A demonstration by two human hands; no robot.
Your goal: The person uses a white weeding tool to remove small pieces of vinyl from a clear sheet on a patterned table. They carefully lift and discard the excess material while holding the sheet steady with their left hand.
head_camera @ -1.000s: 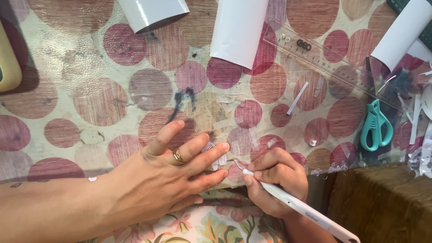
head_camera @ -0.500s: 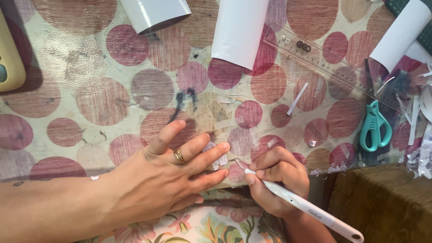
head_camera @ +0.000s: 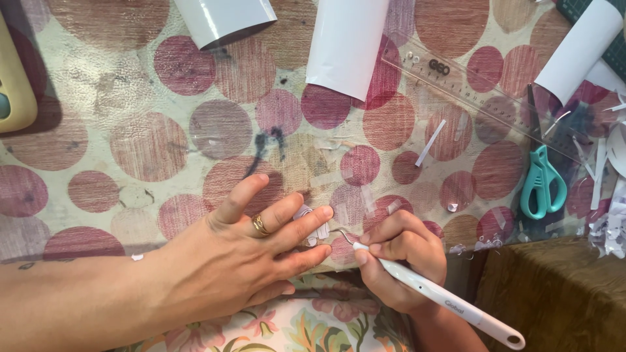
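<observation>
My left hand (head_camera: 244, 251) lies flat on the table with fingers spread, a gold ring on one finger, pressing down a small white cut piece (head_camera: 312, 223) under its fingertips. My right hand (head_camera: 399, 261) grips a white hook-tipped weeding tool (head_camera: 435, 293) like a pen. The tool's thin metal hook (head_camera: 343, 234) touches the edge of the white piece, right beside my left fingertips. Both hands work at the table's near edge, above a floral fabric (head_camera: 306, 322).
The table wears a clear-covered cloth with red circles (head_camera: 150, 146). White rolls (head_camera: 349, 45) (head_camera: 225, 19) (head_camera: 577, 52) lie along the far side, a clear ruler (head_camera: 482, 98) and teal scissors (head_camera: 541, 182) at right, white scraps (head_camera: 610, 215) at far right, a yellow object (head_camera: 13, 85) at left.
The hands stay almost in place. My right hand has shifted slightly with the tool, its hook still at the white piece under my left fingertips.
</observation>
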